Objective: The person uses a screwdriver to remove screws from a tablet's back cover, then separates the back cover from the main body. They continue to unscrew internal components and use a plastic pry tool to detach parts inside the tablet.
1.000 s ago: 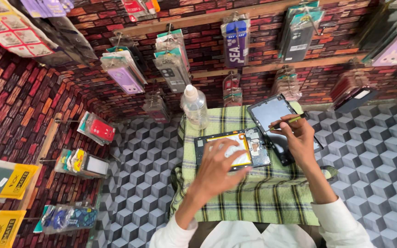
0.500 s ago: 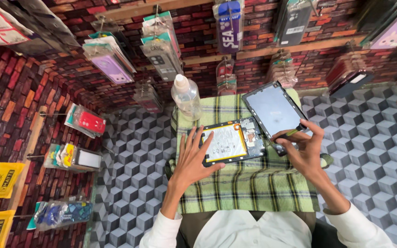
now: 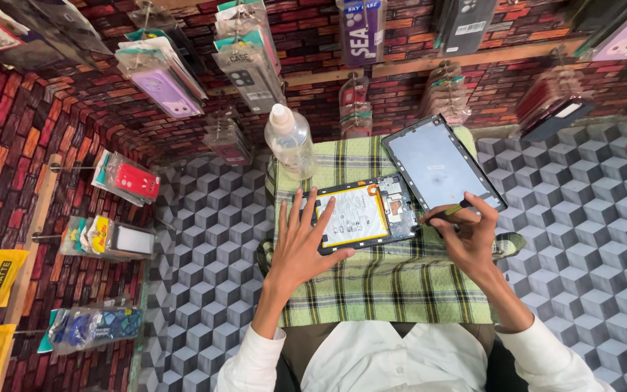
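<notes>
Bare left hand (image 3: 300, 250) lies flat, fingers spread, on the opened tablet (image 3: 361, 216) mid-cloth; right hand (image 3: 466, 236) at three o'clock pinches a thin tool (image 3: 453, 210). Thin, rigid, fragile: probably best held by its edges.

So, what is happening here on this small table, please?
A person is working on an opened tablet that lies on a green checked cloth. The left hand rests flat on its left edge, fingers spread. The right hand holds a thin tool with its tip near the tablet's right side. The detached screen lies beside it, to the upper right. A clear bottle stands at the cloth's far left corner.
</notes>
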